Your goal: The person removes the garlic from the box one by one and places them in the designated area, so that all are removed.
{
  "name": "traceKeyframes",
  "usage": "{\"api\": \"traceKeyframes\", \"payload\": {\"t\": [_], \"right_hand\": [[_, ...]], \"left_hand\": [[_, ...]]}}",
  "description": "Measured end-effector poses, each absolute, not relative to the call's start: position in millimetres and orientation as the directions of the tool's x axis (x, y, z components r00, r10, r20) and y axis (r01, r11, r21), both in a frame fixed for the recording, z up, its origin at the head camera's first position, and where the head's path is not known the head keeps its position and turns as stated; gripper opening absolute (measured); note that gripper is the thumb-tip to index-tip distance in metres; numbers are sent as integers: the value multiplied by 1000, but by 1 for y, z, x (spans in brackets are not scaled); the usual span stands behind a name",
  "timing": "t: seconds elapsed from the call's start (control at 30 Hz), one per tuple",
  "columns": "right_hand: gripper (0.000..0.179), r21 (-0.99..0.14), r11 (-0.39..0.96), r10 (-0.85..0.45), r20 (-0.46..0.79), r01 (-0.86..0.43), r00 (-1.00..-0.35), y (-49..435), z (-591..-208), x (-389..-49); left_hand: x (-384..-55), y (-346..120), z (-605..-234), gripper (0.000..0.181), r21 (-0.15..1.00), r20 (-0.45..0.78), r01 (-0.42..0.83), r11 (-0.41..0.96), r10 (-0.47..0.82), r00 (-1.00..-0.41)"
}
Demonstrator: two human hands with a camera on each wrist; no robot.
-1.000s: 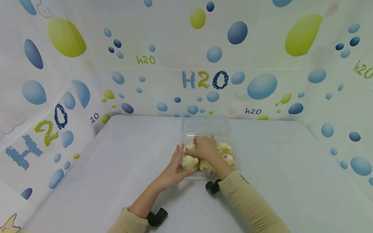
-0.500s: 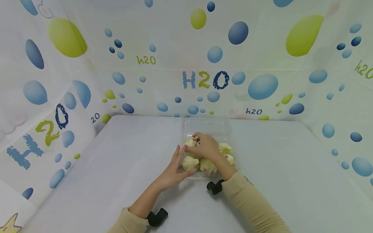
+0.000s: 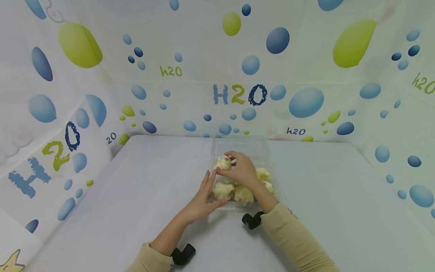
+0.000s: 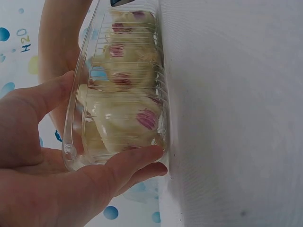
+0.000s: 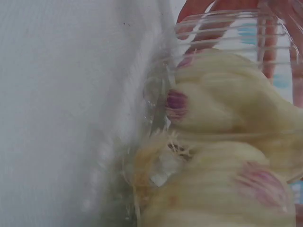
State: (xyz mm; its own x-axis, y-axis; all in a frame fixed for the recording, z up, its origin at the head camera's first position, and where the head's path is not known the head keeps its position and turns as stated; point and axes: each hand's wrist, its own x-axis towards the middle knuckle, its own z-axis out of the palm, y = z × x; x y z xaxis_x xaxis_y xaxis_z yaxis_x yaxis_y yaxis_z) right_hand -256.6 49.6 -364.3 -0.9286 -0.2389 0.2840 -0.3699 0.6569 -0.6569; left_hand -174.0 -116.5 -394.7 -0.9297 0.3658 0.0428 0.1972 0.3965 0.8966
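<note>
In the head view an open clear plastic clamshell container (image 3: 234, 206) holds several pale garlic bulbs (image 3: 243, 194). My right hand (image 3: 239, 170) reaches over it and pinches a garlic bulb (image 3: 223, 163) at the far left of the container, between thumb and fingers. My left hand (image 3: 200, 202) rests around the near left corner, fingers straight along the side and thumb at the front. Up close in the left wrist view, the thumb touches the rim (image 4: 71, 127). Purple-marked bulbs (image 5: 227, 94) fill the right wrist view behind the ribbed wall; the right hand's grip is hidden there.
The container's hinged lid (image 3: 239, 145) lies back toward the far edge of the white table (image 3: 153, 181). Black wrist-worn devices (image 3: 183, 254) hang under both forearms. A printed sheet (image 3: 190, 37) with blue and green drops walls the table in.
My right hand has moved slightly up and away, and the pinched garlic bulb has shifted with it, now showing more clearly. The left hand has stayed at the container's corner.
</note>
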Motion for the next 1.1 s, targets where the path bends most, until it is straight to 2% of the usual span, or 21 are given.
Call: {"api": "traceKeyframes", "payload": {"t": [0.23, 0.47, 0.67, 1.1], "right_hand": [[61, -719, 522, -213, 410, -458, -887, 57, -367, -260], [60, -754, 446, -192, 445, -482, -874, 63, -365, -259], [60, -757, 448, -178, 446, -475, -877, 71, -363, -256], [64, -764, 435, -170, 450, -477, -877, 94, -347, -248]], "left_hand": [[-174, -116, -395, 86, 902, 57, 207, 380, 371, -927], [-165, -113, -376, 85, 914, 46, 189, 360, 371, -927], [-174, -116, -395, 88, 903, 47, 198, 382, 369, -928], [-174, -116, -394, 88, 897, 56, 210, 388, 371, -927]]}}
